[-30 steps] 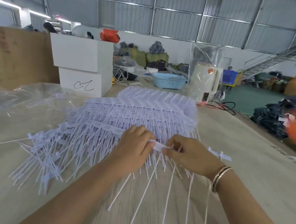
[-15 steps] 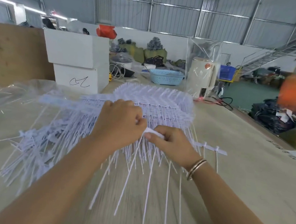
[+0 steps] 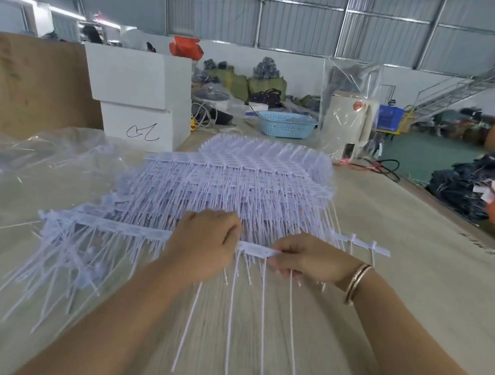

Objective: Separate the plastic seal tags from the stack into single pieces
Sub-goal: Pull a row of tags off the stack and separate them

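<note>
While the right hand's fingers (image 3: pixel 286 257) pinch one end of a white plastic strip of joined seal tags (image 3: pixel 255 249), the left hand (image 3: pixel 204 244) curls round the same strip just beside it — long thin tails hanging toward the viewer. Behind the hands lies the big layered stack of white seal tags (image 3: pixel 234 182) on the pale wooden worktop (image 3: pixel 415 288), with crumpled clear plastic sheeting (image 3: pixel 49 155) at its left.

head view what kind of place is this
Probably a warehouse or factory floor: a corrugated metal roof, a metal staircase, piles of bundled goods on the floor, and a big worktable.
</note>
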Tool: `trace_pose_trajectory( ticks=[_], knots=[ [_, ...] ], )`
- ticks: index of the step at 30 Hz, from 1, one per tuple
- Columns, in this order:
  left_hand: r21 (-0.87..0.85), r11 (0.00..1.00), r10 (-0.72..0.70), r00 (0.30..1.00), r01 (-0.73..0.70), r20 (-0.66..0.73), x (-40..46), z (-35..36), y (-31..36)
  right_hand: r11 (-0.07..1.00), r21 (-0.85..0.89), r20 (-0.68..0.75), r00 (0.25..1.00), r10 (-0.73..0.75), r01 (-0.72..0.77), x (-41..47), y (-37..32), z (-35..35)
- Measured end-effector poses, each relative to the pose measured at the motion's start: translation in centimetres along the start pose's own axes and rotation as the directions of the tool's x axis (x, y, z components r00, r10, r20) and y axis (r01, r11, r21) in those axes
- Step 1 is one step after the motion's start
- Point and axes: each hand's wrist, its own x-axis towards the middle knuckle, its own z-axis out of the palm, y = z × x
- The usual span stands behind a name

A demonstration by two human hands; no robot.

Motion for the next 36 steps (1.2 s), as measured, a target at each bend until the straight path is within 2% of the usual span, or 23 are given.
trace_pose_trajectory(
  ticks=[3,6,11,15,19,22,24,25,27,29,30,32,34,36],
  knots=[
    [-0.045,0.996,0.078,0.996,-0.077,0.040,0.0,0.3,1.0,0.998,0.035,-0.038,0.998,-0.043,0.044,0.2,-0.6,0.2],
    [-0.118,0.991,0.073,0.997,-0.070,0.023,-0.2,0.5,1.3,0.996,0.080,-0.044,0.998,-0.043,0.047,-0.1,-0.8,0.1],
    [-0.250,0.968,-0.019,0.998,0.032,0.055,-0.4,0.9,1.7,0.986,0.165,-0.051,0.998,0.029,-0.020,-0.4,-0.9,0.1],
    [-0.310,0.941,-0.095,0.987,0.132,0.133,-0.3,1.2,2.4,0.976,0.216,-0.028,1.000,-0.003,0.009,-0.3,-1.3,0.5],
    [-0.504,0.838,-0.122,0.972,0.208,0.199,0.0,0.5,2.2,0.963,0.232,-0.192,0.977,-0.090,0.134,-0.3,-1.8,1.0],
    [-0.679,0.683,-0.156,0.961,0.271,0.227,0.0,0.1,1.9,0.952,0.196,-0.292,0.941,-0.172,0.235,-0.4,-2.2,1.5],
    [-0.760,0.562,-0.219,0.944,0.327,0.245,0.0,-0.2,1.4,0.923,0.234,-0.385,0.901,-0.200,0.304,-0.5,-2.5,1.3],
    [-0.772,0.535,-0.244,0.937,0.344,0.249,0.1,-0.2,1.1,0.896,0.284,-0.440,0.877,-0.195,0.341,-0.7,-2.6,0.9],
    [-0.748,0.573,-0.231,0.942,0.333,0.243,0.1,-0.2,1.0,0.843,0.370,-0.501,0.848,-0.174,0.391,-1.1,-2.4,0.0],
    [-0.732,0.605,-0.169,0.949,0.314,0.267,0.1,0.2,1.6,0.855,0.377,-0.465,0.871,-0.157,0.356,-1.3,-2.2,-0.2],
    [-0.723,0.614,-0.150,0.945,0.319,0.290,0.1,0.5,1.9,0.871,0.374,-0.412,0.898,-0.153,0.320,-1.3,-2.1,-0.1],
    [-0.656,0.692,-0.132,0.947,0.299,0.292,0.1,0.8,2.3,0.874,0.411,-0.243,0.955,-0.168,0.259,-1.2,-1.8,0.2],
    [-0.596,0.761,-0.113,0.957,0.256,0.266,-0.1,1.0,2.3,0.825,0.523,-0.085,0.977,-0.198,0.212,-1.3,-1.7,0.2],
    [-0.567,0.793,-0.090,0.964,0.221,0.249,-0.3,1.0,2.1,0.812,0.548,-0.078,0.979,-0.191,0.202,-1.2,-1.6,0.3]
  ],
)
